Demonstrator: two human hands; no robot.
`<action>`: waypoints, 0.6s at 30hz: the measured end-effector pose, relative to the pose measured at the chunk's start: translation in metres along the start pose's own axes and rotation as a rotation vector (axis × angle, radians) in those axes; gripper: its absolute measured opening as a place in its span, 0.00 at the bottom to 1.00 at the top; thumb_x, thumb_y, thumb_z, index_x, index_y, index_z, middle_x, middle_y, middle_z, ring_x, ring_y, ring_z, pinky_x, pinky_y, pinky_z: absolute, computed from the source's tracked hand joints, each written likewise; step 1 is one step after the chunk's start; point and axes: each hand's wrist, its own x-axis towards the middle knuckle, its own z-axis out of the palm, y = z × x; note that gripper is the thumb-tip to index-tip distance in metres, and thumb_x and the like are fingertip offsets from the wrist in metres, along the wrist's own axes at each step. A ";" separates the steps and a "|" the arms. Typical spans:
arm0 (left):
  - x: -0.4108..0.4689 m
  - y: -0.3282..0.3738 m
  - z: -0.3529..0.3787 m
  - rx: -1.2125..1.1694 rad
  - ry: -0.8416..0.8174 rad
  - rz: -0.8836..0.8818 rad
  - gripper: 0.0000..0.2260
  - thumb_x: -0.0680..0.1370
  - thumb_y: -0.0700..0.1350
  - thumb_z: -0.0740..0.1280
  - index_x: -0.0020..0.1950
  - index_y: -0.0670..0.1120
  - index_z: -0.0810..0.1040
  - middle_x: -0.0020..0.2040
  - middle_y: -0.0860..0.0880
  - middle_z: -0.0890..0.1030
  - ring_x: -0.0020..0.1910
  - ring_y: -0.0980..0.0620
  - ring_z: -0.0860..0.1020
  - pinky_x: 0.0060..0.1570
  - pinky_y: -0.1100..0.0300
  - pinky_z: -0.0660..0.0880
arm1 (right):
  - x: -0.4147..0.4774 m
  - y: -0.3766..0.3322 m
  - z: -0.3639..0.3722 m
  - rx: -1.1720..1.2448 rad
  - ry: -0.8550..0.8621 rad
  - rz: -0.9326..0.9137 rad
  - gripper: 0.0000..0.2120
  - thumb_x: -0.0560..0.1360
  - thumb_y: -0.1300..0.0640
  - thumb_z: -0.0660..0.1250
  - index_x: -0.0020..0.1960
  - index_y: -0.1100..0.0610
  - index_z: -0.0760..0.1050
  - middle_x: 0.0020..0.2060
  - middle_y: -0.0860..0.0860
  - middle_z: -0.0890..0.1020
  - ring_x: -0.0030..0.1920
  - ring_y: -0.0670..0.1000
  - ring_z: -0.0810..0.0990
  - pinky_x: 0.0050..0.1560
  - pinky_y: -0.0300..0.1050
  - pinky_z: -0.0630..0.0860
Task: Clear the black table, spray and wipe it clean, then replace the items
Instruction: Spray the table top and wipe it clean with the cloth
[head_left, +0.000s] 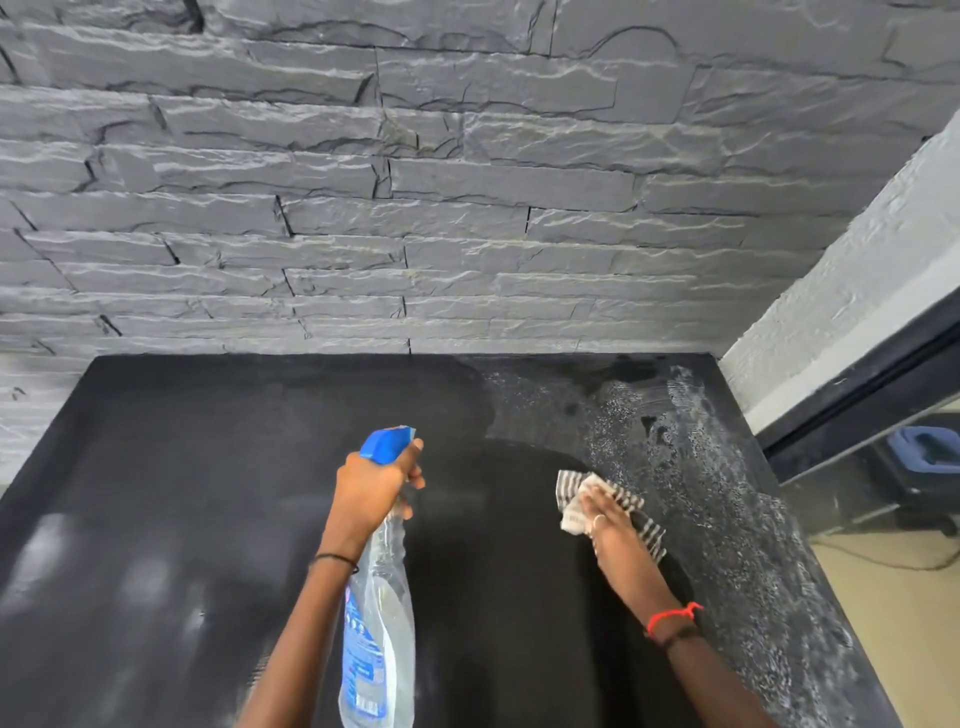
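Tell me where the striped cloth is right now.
In the head view, the striped cloth lies right of centre on the black table, pressed under the right hand, beside the wet spray patch.

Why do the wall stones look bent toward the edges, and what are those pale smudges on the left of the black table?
Head view: the wide-angle lens bows the stone wall and black table edges; the pale smudges look like soft glare; the white speckle at right is wet spray catching light; spray bottle and cloth are sharp.
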 end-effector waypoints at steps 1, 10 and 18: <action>0.005 0.001 0.006 -0.004 -0.017 -0.003 0.15 0.77 0.49 0.69 0.35 0.42 0.79 0.30 0.48 0.82 0.23 0.46 0.76 0.29 0.60 0.74 | 0.011 -0.001 -0.005 0.001 0.003 0.050 0.29 0.70 0.77 0.59 0.70 0.63 0.65 0.71 0.58 0.66 0.72 0.55 0.62 0.70 0.30 0.42; 0.051 0.023 0.061 0.097 -0.065 -0.045 0.17 0.76 0.52 0.69 0.36 0.39 0.78 0.28 0.48 0.81 0.21 0.50 0.76 0.33 0.62 0.77 | 0.030 -0.007 -0.004 0.033 0.058 0.089 0.27 0.77 0.70 0.55 0.75 0.58 0.57 0.75 0.51 0.56 0.76 0.48 0.51 0.74 0.37 0.43; 0.047 0.054 0.120 0.022 -0.170 0.064 0.18 0.74 0.55 0.70 0.35 0.40 0.78 0.29 0.44 0.81 0.21 0.49 0.76 0.31 0.58 0.77 | 0.029 -0.011 -0.005 0.064 0.089 0.097 0.28 0.77 0.71 0.55 0.75 0.57 0.56 0.76 0.51 0.55 0.76 0.49 0.51 0.75 0.41 0.46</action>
